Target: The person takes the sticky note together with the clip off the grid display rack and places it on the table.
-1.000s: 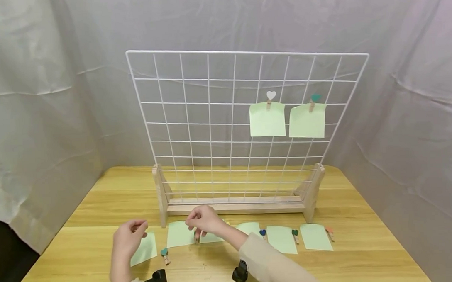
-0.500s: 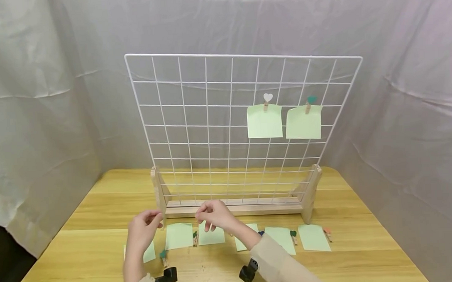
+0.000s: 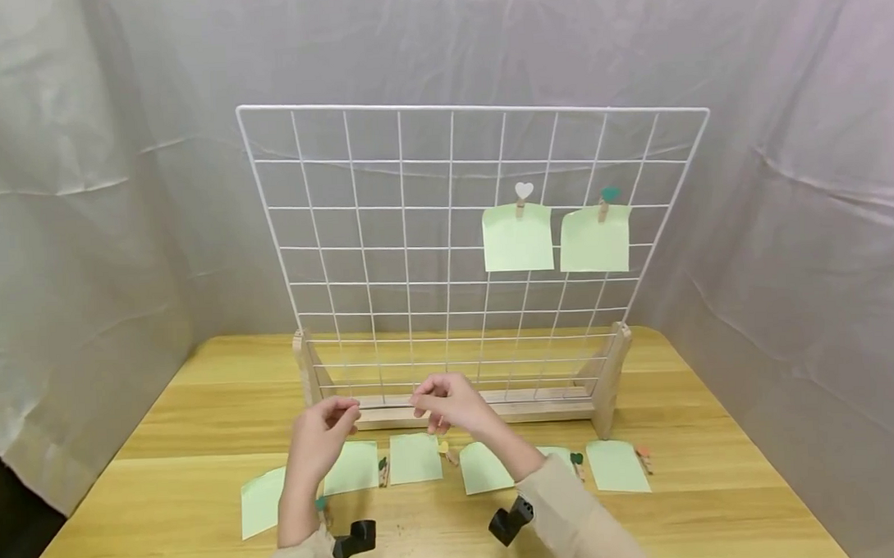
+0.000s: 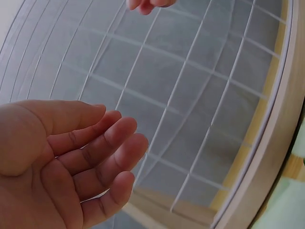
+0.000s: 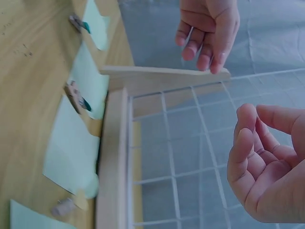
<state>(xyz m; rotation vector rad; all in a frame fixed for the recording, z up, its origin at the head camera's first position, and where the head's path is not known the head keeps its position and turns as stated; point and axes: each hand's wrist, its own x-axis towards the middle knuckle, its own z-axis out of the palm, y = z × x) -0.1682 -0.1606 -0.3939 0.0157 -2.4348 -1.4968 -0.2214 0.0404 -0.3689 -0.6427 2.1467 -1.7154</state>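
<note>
My left hand [image 3: 318,444] hovers in front of the lower left of a white wire grid [image 3: 453,160], fingers loosely bent and nothing in them. To its right my right hand [image 3: 455,406] hangs before the wooden base bar; thumb and forefinger tips come close together, with nothing showing between them in the right wrist view. Beneath the hands, a row of pale green paper notes [image 3: 415,459] lies on the table, with small wooden heart-topped clothespins [image 3: 383,472] beside them. Two further notes [image 3: 518,239] hang on the grid, each under a clothespin, one white-hearted [image 3: 524,192], one teal-hearted [image 3: 609,196].
The grid leans back in a wooden stand [image 3: 609,388] on a yellow wood-grain table [image 3: 200,419]. Grey cloth [image 3: 154,158] encloses the back and sides. Black wrist camera mounts [image 3: 356,539] stick out from both forearms.
Both hands have risen from over the notes and shifted right, toward the base of the grid. More notes show beneath them. The two hanging notes stay put, with the head view shifting slightly.
</note>
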